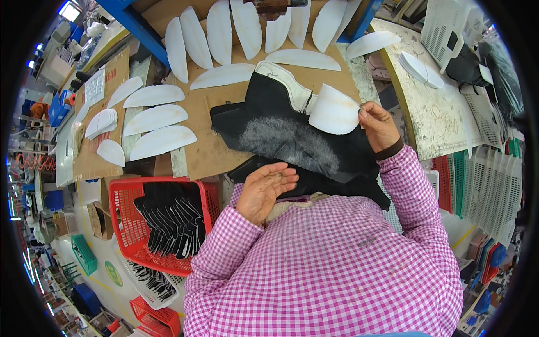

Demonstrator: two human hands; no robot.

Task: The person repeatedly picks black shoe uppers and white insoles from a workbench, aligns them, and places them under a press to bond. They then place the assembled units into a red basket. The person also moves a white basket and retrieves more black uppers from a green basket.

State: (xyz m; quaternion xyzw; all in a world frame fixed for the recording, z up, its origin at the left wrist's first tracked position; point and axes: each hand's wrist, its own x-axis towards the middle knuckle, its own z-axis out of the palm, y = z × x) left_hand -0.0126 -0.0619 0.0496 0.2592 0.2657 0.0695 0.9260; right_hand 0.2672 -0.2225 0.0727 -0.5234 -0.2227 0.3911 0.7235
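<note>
Between the thumb and fingers of my right hand (382,128) is the edge of a curved white stiffener piece (335,110). It bends over the end of a black shoe upper (269,104), beside that upper's white-lined edge (283,78). A whitish, fuzzy patch (289,145) covers part of the black material nearer me. My left hand (264,190) is palm up with its fingers stretched out, holding nothing, just in front of the black material. More black pieces lie underneath, partly hidden over my lap.
Many white half-moon pieces (160,121) lie on the cardboard-covered table (202,157) and lean along its back. At left, a red basket (126,224) holds stacked black uppers (171,216). A side table (443,126) at right carries white pieces (420,70) and a crate (443,28).
</note>
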